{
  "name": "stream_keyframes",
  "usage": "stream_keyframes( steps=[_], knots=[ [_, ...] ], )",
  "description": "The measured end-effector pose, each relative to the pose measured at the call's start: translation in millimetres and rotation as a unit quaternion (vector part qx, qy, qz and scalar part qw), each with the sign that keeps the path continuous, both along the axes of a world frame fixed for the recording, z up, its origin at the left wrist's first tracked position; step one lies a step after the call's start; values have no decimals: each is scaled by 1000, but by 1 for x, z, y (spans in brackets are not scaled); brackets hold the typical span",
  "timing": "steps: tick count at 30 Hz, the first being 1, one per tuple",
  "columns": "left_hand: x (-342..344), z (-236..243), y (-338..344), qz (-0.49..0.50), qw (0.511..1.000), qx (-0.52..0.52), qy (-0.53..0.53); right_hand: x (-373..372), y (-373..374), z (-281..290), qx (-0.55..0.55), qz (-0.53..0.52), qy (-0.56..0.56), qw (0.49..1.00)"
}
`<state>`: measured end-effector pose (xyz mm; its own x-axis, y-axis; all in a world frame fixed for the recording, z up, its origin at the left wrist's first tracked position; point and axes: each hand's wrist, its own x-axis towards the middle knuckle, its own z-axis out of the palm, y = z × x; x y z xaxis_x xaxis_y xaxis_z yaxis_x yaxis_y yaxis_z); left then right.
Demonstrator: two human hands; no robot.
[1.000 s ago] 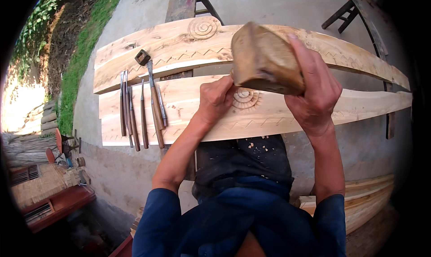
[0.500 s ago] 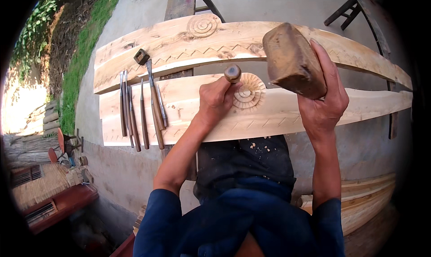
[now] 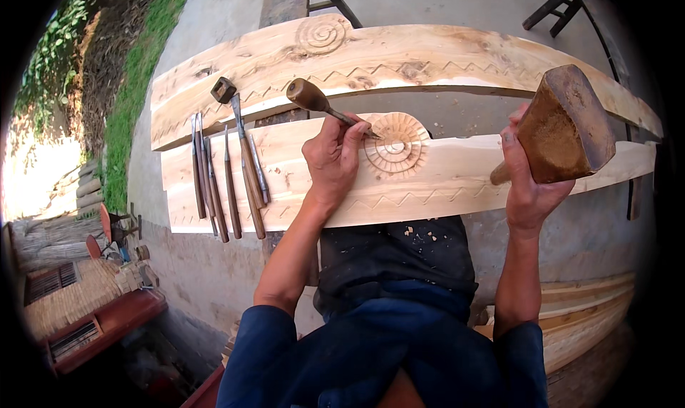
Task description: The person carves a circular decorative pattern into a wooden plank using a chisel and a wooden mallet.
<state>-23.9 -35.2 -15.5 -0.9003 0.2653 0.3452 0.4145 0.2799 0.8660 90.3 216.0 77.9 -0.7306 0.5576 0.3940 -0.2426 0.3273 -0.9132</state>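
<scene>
Hands grip round-handled chisel and blocky wooden mallet

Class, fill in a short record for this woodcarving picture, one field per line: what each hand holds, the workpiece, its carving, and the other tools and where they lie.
Left hand: left hand grips a chisel, its tip at the rim of the carved spiral
Right hand: right hand holds a wooden mallet raised, apart from the chisel
Workpiece: near plank, pale wood
Carving: spiral rosette with a zigzag line below it
Other tools: row of spare chisels lying on the plank's left end
Behind: far plank, also with a spiral
</scene>
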Motion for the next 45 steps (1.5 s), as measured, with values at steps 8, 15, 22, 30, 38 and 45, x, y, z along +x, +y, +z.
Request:
stream_keyframes(
  steps=[8,15,22,30,38,45],
  knots=[
    [2,9,3,4,998,-51,32,3,-5,-6,16,7,-27,999],
    [0,7,4,7,997,-52,56,1,0,-12,23,1,-20,1000],
    [0,5,4,3,998,-36,52,0,-1,-12,11,1,-18,1000],
    [0,8,4,-15,990,-107,90,-3,-6,-12,2,-7,-25,1000],
    [-4,3,8,-38,978,-107,177,-15,-11,1,100,7,-18,995],
    [1,12,8,-41,967,-133,213,-41,-13,36,287,13,68,955]
  ],
)
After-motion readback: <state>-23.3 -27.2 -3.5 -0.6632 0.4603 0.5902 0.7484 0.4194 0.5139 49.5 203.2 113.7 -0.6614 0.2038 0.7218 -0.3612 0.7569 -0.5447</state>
